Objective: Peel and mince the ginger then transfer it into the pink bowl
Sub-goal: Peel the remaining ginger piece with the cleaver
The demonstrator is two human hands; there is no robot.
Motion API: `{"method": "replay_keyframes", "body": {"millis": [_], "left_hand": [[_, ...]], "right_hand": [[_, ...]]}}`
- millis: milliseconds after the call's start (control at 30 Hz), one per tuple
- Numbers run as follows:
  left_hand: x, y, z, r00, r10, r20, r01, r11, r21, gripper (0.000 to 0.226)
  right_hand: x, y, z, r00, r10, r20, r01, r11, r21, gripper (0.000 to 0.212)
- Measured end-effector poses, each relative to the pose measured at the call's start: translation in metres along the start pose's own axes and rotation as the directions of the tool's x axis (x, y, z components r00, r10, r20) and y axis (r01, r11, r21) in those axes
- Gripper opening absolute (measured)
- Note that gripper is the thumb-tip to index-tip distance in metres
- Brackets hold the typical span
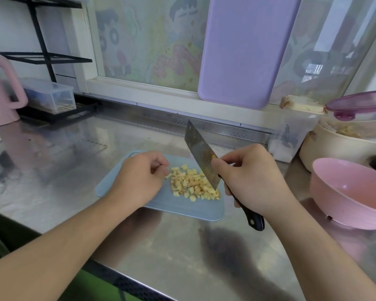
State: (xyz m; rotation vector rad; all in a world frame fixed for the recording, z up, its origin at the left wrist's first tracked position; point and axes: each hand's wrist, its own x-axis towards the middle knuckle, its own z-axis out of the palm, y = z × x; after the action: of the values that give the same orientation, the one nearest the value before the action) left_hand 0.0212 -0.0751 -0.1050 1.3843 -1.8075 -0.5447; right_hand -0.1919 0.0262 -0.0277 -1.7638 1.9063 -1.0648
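head view — ginger diced on board, cleaver in hand

right hand is curled round the black handle of the cleaver, thumb and forefinger pinching the flat steel blade, whose lower corner rests among the ginger — small pale yellow cubes heaped on the smooth blue cutting board. left hand lies knuckles-up beside the heap, fingers curled under; any grip cannot be told. pink bowl, round and matte, sits right on the steel counter.

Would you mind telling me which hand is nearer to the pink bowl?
Right. The right hand, gripping the cleaver, is just left of the pink bowl; the left hand rests on the blue cutting board beyond the ginger.
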Motion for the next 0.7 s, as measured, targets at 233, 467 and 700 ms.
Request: {"method": "replay_keyframes", "body": {"millis": [233,467,700], "left_hand": [[0.000,-0.013,-0.017,0.963,-0.076,-0.258,0.080,0.997,0.007,0.019],[0.005,-0.025,-0.012,0.997,-0.063,-0.033,0.070,0.959,0.276,0.041],[0.001,-0.030,-0.015,0.994,-0.090,-0.062,0.100,0.981,0.166,0.064]], "right_hand": [[-0.006,-0.008,0.015,0.983,0.117,0.145,-0.141,0.975,0.170,0.038],[-0.011,-0.014,0.034,0.947,0.198,0.253,-0.243,0.957,0.160,0.038],[-0.011,-0.011,0.043,0.957,0.225,0.185,-0.236,0.971,0.044,0.035]]}}
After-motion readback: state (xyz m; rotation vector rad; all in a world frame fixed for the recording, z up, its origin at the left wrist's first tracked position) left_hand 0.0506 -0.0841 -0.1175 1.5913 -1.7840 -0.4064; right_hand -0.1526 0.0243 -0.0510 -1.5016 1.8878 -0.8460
